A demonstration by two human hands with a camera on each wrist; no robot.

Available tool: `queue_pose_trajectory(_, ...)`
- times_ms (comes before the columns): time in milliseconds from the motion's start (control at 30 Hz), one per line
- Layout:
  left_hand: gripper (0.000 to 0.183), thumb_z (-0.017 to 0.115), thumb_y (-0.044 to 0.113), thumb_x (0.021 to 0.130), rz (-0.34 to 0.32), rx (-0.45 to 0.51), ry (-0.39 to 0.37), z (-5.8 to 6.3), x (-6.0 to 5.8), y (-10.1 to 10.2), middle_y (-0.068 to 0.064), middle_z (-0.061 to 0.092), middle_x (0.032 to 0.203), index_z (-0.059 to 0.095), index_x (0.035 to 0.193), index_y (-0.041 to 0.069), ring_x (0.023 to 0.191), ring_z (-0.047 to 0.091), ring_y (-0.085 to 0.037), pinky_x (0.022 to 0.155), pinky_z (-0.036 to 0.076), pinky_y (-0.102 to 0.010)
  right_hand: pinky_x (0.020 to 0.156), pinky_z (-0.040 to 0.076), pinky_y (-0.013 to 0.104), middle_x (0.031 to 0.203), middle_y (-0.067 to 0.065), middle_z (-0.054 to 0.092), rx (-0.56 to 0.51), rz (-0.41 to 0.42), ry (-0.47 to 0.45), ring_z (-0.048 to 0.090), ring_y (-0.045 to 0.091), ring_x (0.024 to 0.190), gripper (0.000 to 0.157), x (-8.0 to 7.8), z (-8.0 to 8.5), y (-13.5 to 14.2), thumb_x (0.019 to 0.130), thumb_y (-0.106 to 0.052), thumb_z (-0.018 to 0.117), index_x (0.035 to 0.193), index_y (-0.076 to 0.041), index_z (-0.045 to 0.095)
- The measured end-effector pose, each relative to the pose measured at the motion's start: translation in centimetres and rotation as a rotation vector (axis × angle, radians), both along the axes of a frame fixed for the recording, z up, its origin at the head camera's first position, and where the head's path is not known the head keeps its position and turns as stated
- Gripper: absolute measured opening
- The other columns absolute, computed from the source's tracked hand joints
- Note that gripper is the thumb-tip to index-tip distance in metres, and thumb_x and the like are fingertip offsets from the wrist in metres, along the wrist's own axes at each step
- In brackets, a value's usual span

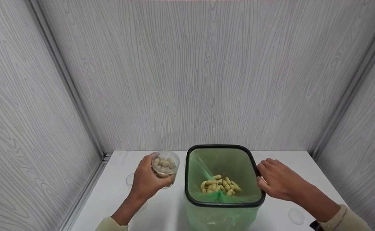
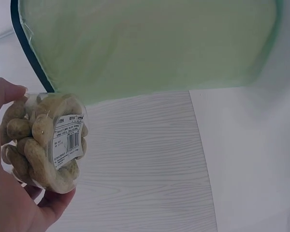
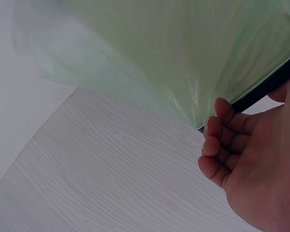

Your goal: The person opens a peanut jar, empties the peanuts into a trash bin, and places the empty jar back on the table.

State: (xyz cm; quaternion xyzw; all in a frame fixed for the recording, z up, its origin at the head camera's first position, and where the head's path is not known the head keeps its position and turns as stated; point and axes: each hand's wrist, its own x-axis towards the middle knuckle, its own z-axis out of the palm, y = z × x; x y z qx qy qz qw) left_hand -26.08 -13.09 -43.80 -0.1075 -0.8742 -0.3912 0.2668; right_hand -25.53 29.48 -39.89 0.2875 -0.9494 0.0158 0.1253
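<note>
My left hand point(image 1: 147, 179) grips a clear plastic jar point(image 1: 165, 163) of unshelled peanuts, held in the air to the left of a trash bin. A white barcode label point(image 2: 68, 141) shows on the jar in the left wrist view. The bin has a black rim point(image 1: 219, 204) and a thin green bag point(image 1: 219, 219) lining it and hanging over its outside. Several loose peanuts point(image 1: 225, 185) lie inside the lined bin. On the bin's right side, my right hand point(image 1: 278, 179) holds the rim, its fingers curled at the edge in the right wrist view.
A white table point(image 1: 161, 210) bears the bin. Clear round pieces lie on it: a disc point(image 1: 296, 216) at the right and another round piece point(image 1: 130, 178) behind my left hand. Grey wood-patterned panels point(image 1: 187, 80) stand at the back and both sides.
</note>
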Motion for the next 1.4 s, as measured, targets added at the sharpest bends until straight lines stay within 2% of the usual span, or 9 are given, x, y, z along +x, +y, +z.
queue_pose_trajectory(300, 0.081, 0.091, 0.031, 0.066, 0.000, -0.060, 0.067, 0.9, 0.6, 0.5, -0.014, 0.066, 0.116, 0.058, 0.134, 0.001, 0.101, 0.062, -0.022, 0.081, 0.059, -0.044, 0.077, 0.041, 0.039, 0.082, -0.008, 0.051, 0.002, -0.011, -0.033, 0.042, 0.010, 0.078, 0.015, -0.2, 0.1, 0.1, 0.099, -0.022, 0.053, 0.085, -0.018, 0.057)
queue_pose_trajectory(500, 0.084, 0.093, 0.032, 0.066, -0.017, -0.061, 0.075, 2.0, 1.0, 0.9, -0.015, 0.067, 0.119, 0.057, 0.135, 0.001, 0.104, 0.067, -0.024, 0.084, 0.060, -0.044, 0.078, 0.043, 0.039, 0.084, -0.008, 0.054, -0.002, 0.005, -0.031, 0.045, 0.010, 0.080, 0.017, -0.3, 0.1, 0.1, 0.100, -0.022, 0.052, 0.086, -0.017, 0.058)
queue_pose_trajectory(700, 0.086, 0.092, 0.032, 0.066, -0.028, -0.071, 0.101, 3.2, 1.2, 1.5, -0.016, 0.067, 0.122, 0.056, 0.137, 0.000, 0.104, 0.070, -0.027, 0.083, 0.062, -0.045, 0.077, 0.042, 0.038, 0.082, -0.010, 0.052, -0.004, 0.008, -0.048, 0.044, 0.008, 0.079, 0.020, -0.3, 0.5, 0.2, 0.102, -0.024, 0.051, 0.083, -0.020, 0.056)
queue_pose_trajectory(1000, 0.086, 0.094, 0.028, 0.064, -0.081, -0.070, 0.143, 3.9, 1.5, 2.1, -0.014, 0.063, 0.126, 0.055, 0.136, 0.003, 0.108, 0.068, -0.025, 0.086, 0.061, -0.044, 0.076, 0.040, 0.037, 0.079, -0.011, 0.048, -0.001, 0.030, -0.069, 0.041, 0.007, 0.077, 0.021, -0.2, 0.8, 0.1, 0.102, -0.024, 0.050, 0.082, -0.021, 0.054)
queue_pose_trajectory(1233, 0.085, 0.093, 0.025, 0.066, -0.131, -0.087, 0.157, 4.6, 1.6, 2.8, -0.015, 0.062, 0.128, 0.054, 0.137, 0.002, 0.111, 0.065, -0.024, 0.088, 0.061, -0.044, 0.076, 0.042, 0.039, 0.082, -0.012, 0.051, -0.011, 0.039, -0.068, 0.044, 0.007, 0.079, 0.022, -0.1, 1.1, 0.2, 0.105, -0.029, 0.049, 0.085, -0.022, 0.057)
queue_pose_trajectory(1400, 0.085, 0.093, 0.024, 0.067, -0.142, -0.103, 0.164, 5.1, 1.7, 3.1, -0.018, 0.061, 0.129, 0.054, 0.139, -0.001, 0.112, 0.064, -0.026, 0.086, 0.061, -0.046, 0.078, 0.044, 0.038, 0.085, -0.012, 0.055, -0.026, 0.028, -0.061, 0.047, 0.007, 0.082, 0.020, 0.0, 0.9, 0.3, 0.104, -0.029, 0.052, 0.087, -0.021, 0.060)
